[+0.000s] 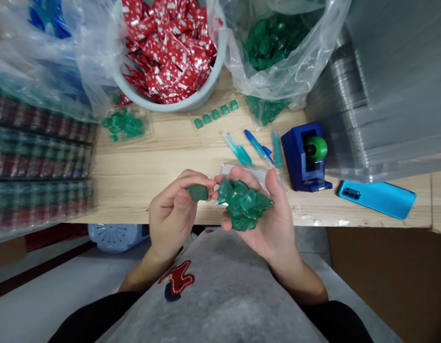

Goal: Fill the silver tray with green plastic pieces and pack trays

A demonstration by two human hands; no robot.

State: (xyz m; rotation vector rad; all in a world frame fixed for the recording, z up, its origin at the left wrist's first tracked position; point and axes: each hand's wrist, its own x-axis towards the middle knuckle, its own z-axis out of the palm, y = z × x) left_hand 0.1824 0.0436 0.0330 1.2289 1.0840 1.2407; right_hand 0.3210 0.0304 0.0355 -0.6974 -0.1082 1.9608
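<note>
Several green wrapped pieces [244, 202] lie in a heap on the palm of my right hand [274, 224], its fingers curled up around them. My left hand [174, 205] pinches a single green piece [198, 192] between thumb and fingers, just left of the heap. The fingertips of both hands nearly meet. Beyond them on the wooden table [149, 157] lies a row of green pieces [215, 114] on clear film. A clear tray with loose green pieces [124, 125] sits at the left.
A tub of red packets [170, 52] and a plastic bag of green pieces [274, 43] stand at the back. Pens [256, 143], a blue tape dispenser [301, 157] and a blue phone [377, 197] lie to the right. Filled containers [42, 162] are stacked left, clear ones [385, 85] right.
</note>
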